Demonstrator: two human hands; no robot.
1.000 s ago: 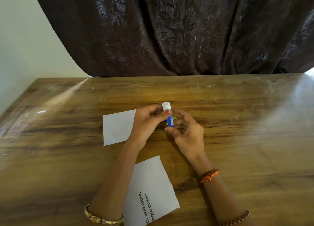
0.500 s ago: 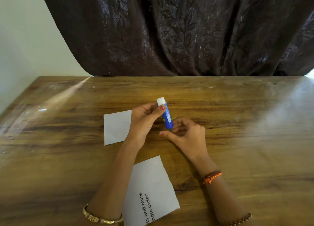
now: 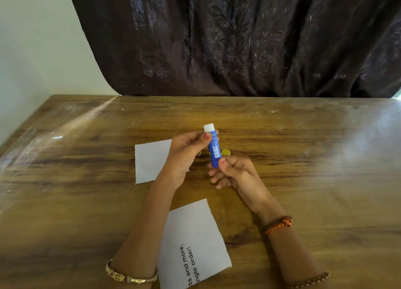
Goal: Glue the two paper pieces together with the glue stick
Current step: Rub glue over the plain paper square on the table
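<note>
Head view looks down on a wooden worktop point(image 3: 65, 191) with a dark leaf-patterned curtain point(image 3: 238, 39) hanging behind it at 12 o'clock. Farthest left lies a blank white paper piece point(image 3: 149, 160), flat on the wood, its right edge hidden under the left hand point(image 3: 186, 154). That hand grips the upper part of the blue glue stick point(image 3: 213, 149) between thumb and curled fingers, a gold bangle point(image 3: 130, 276) on its forearm. The stick stands nearly upright above the worktop, its white glue tip uncovered at 12 o'clock. A small yellow cap point(image 3: 225, 152) lies on the wood just beside the stick at 3 o'clock. The right hand point(image 3: 236, 171) pinches the stick's bottom end, an orange thread band point(image 3: 280, 223) at its wrist. At 6 o'clock, between both forearms, lies the printed paper piece point(image 3: 193, 243).
</note>
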